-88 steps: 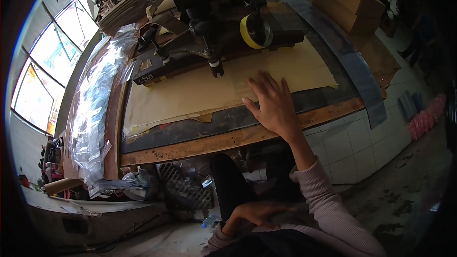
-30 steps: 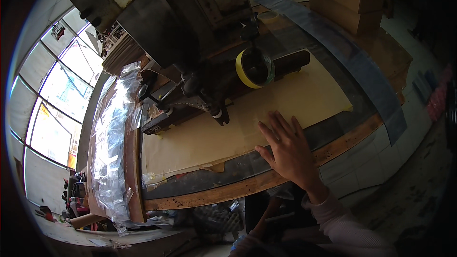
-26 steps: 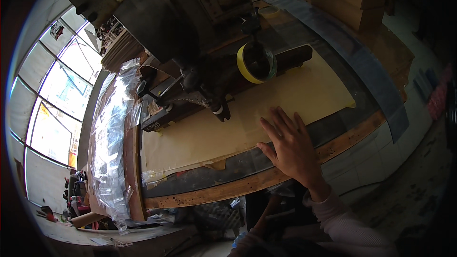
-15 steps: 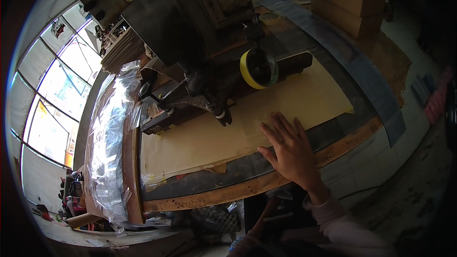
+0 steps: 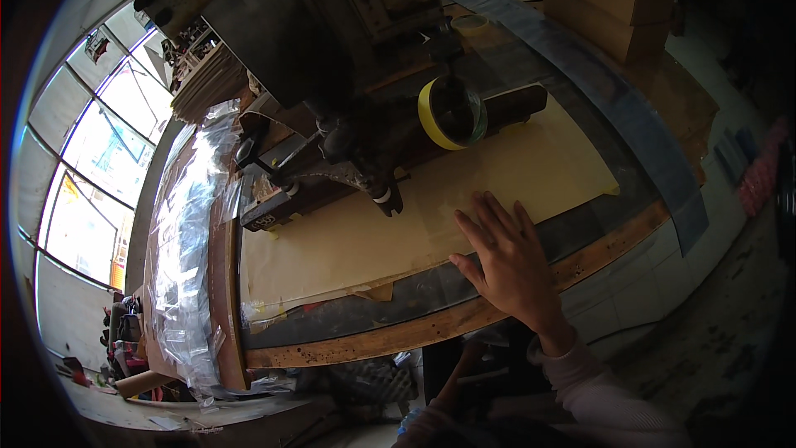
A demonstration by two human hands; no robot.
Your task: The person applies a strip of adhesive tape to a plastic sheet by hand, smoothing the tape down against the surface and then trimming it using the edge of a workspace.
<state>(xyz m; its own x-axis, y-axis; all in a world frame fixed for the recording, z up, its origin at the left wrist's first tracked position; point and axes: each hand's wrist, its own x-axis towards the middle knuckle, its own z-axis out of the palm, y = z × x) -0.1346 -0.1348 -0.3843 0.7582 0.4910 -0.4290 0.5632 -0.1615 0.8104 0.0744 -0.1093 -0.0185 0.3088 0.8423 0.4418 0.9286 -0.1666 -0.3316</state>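
Observation:
My right hand (image 5: 512, 264) lies with its fingers spread, its fingertips on a pale yellow sheet (image 5: 348, 259) and its wrist over the table's wooden front edge. Below that edge, in shadow, my left forearm (image 5: 452, 386) reaches up toward the underside of the table; the fingers of the left hand are hidden in the dark. Over the sheet stands a dark machine head (image 5: 332, 58), its forked metal foot (image 5: 386, 201) close above the paper. A long dark bar (image 5: 514, 109) runs along the sheet's far side, with a roll of yellow tape (image 5: 439, 114) at it.
Clear plastic film (image 5: 186, 257) covers the table's left side. Cardboard boxes (image 5: 601, 4) stand at the back right, beside a long blue-grey strip (image 5: 613, 99). Another tape roll (image 5: 471, 23) lies further back. A wooden edge (image 5: 398, 330) borders the table's front.
The view has shifted very slightly. My right hand keeps its place on the sheet, and nothing else has visibly moved.

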